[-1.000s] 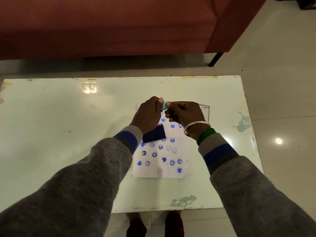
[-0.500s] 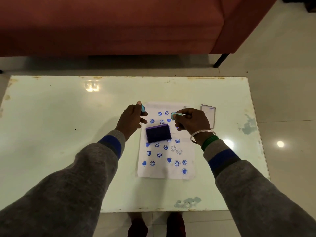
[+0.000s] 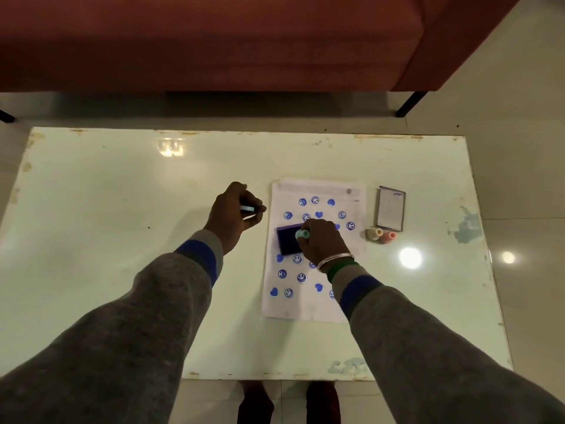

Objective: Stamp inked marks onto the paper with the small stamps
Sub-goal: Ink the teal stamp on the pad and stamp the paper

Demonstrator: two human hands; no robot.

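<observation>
A white paper (image 3: 308, 304) lies on the table, covered with several blue marks: hearts and smiley faces. A dark blue ink pad (image 3: 287, 240) rests on the paper's left middle. My right hand (image 3: 321, 243) grips a small teal stamp (image 3: 302, 234) and holds it down on the pad. Left of the paper, my left hand (image 3: 234, 214) is raised a little and pinches a small light-blue stamp cap (image 3: 247, 208).
The ink pad's lid (image 3: 390, 212) lies right of the paper. Two small stamps, one cream (image 3: 373, 233) and one pink (image 3: 387, 237), lie on their sides just below the lid. A red sofa (image 3: 214, 41) stands beyond the pale glossy table (image 3: 107, 209).
My hands pulled apart, splitting the cap from the stamp. The left hand moved left with the cap; the right hand lowered the stamp onto the ink pad.
</observation>
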